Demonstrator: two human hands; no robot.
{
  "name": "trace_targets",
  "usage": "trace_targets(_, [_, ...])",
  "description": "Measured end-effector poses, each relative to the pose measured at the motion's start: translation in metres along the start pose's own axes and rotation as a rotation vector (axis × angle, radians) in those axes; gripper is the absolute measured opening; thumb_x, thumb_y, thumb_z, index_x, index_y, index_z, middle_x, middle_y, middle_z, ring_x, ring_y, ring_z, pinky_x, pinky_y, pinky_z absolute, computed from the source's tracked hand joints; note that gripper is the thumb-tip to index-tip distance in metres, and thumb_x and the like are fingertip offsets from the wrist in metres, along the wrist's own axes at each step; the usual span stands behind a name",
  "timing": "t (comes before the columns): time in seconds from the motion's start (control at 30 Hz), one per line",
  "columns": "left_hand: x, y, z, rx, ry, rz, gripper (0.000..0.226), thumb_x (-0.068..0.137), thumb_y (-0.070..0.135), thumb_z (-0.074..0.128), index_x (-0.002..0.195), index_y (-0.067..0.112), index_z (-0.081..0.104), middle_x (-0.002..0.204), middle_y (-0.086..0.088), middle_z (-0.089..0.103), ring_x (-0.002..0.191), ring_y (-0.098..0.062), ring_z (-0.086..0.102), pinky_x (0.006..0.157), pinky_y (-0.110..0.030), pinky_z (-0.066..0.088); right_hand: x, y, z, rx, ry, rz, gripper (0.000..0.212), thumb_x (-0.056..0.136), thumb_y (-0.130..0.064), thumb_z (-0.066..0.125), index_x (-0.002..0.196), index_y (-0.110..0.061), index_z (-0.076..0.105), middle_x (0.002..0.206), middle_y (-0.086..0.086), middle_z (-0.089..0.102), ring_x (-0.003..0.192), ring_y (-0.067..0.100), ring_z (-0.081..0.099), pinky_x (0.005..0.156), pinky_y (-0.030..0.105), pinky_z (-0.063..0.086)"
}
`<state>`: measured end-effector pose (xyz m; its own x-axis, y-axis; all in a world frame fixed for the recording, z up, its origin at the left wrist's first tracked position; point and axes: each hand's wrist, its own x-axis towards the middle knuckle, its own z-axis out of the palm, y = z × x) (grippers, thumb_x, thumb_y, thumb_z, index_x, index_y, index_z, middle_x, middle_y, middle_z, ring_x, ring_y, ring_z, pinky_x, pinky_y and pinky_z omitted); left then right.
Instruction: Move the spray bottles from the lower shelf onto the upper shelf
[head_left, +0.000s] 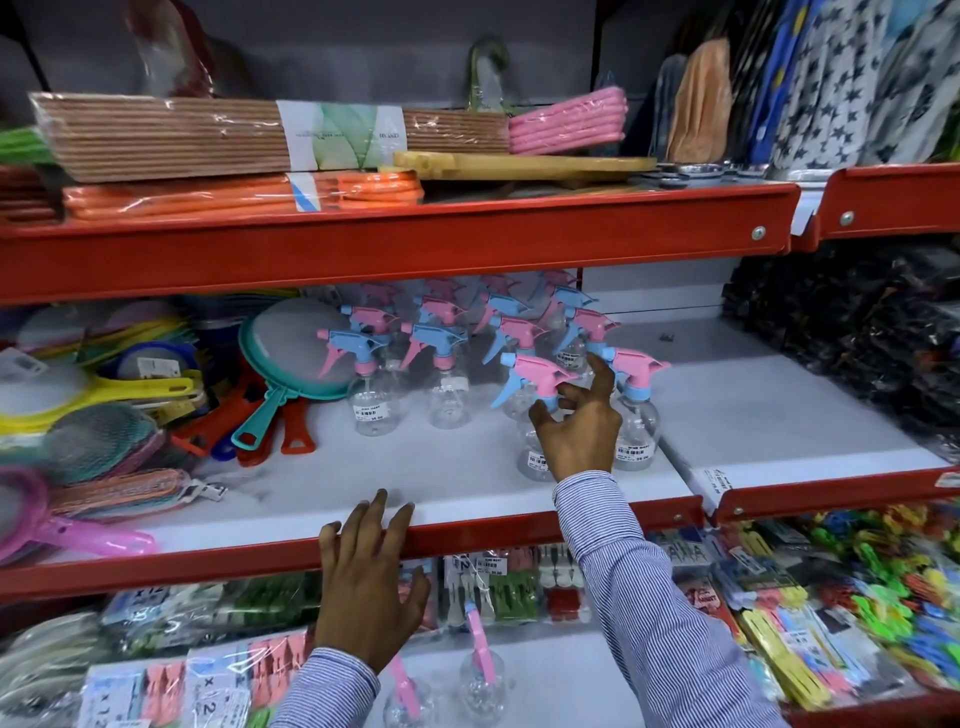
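Observation:
Several clear spray bottles (447, 364) with pink and blue trigger heads stand in rows on the white upper shelf (311, 483). My right hand (576, 426) reaches in among the front ones. Its thumb and fingers close around the neck of a pink-headed spray bottle (537, 376) that stands upright on the shelf. Beside it on the right stands another bottle (636, 410). My left hand (369, 587) lies flat with fingers apart on the shelf's red front lip (208, 561), holding nothing. On the lower shelf two more spray bottles (480, 680) stand below my left wrist.
Plastic strainers and rackets (130, 415) crowd the left of the bottle shelf; its right part (753, 405) is bare white. Packs of hangers (208, 140) fill the top shelf behind a red rail (467, 244). Packs of clothes pegs (831, 597) cover the lower shelf.

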<state>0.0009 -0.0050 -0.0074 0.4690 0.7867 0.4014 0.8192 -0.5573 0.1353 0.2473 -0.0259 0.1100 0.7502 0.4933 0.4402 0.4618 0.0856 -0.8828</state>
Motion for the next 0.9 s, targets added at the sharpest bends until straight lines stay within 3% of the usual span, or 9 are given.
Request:
trace_targets(0.13, [0.000,0.001,0.000,0.004,0.008,0.002,0.071,0.072,0.045,0.061,0.139,0.025,0.044,0.151,-0.009,0.044,0.137,-0.033,0.040,0.113,-0.053,0.020,-0.001,0.000,-0.001,-0.015,-0.010,-0.018,0.079,0.072,-0.005,0.077,0.136,-0.024,0.034,0.107,0.014,0.072,0.097,0.027,0.069,0.091,0.038,0.054])
trace_targets(0.27, [0.001,-0.001,-0.002,0.002,0.007,0.025,0.071,0.072,0.045,0.059,0.138,0.022,0.046,0.151,-0.012,0.044,0.136,-0.035,0.041,0.110,-0.056,0.025,-0.011,0.000,-0.012,-0.061,-0.004,-0.071,0.073,0.071,-0.018,0.080,0.129,-0.026,0.037,0.110,0.011,0.071,0.097,0.023,0.068,0.087,0.036,0.055])
trace_targets(0.47, [-0.004,-0.022,-0.014,0.028,0.048,0.005,0.074,0.076,0.048,0.056,0.142,0.018,0.043,0.151,-0.014,0.044,0.138,-0.036,0.039,0.114,-0.054,0.025,-0.077,0.019,-0.043,-0.102,0.012,-0.173,0.040,0.077,-0.019,0.072,0.107,-0.023,0.046,0.086,-0.001,0.070,0.069,0.016,0.065,0.065,0.026,0.050])
trace_targets(0.63, [-0.011,-0.040,-0.019,0.043,0.044,0.016,0.073,0.076,0.046,0.060,0.142,0.018,0.043,0.149,-0.013,0.047,0.136,-0.035,0.040,0.117,-0.053,0.023,-0.158,0.093,-0.021,-0.324,-0.332,-0.026,0.027,0.080,-0.025,0.070,0.099,-0.022,0.050,0.082,-0.003,0.067,0.064,0.015,0.061,0.058,0.022,0.043])
trace_targets(0.77, [-0.012,-0.031,-0.018,-0.007,0.042,-0.030,0.072,0.077,0.050,0.053,0.141,0.019,0.044,0.148,-0.012,0.046,0.134,-0.037,0.039,0.115,-0.056,0.024,-0.197,0.137,0.009,-0.477,-0.587,0.202,0.049,0.078,-0.048,0.066,0.112,-0.018,0.046,0.101,0.008,0.065,0.087,0.029,0.065,0.067,0.032,0.049])
trace_targets(0.9, [-0.013,-0.036,-0.021,0.030,-0.006,0.000,0.078,0.076,0.046,0.065,0.145,0.022,0.036,0.153,-0.010,0.041,0.138,-0.035,0.035,0.119,-0.054,0.021,-0.206,0.149,0.035,-0.623,-0.747,0.315,0.058,0.071,-0.040,0.073,0.114,-0.014,0.044,0.111,0.011,0.064,0.105,0.032,0.062,0.079,0.036,0.051])
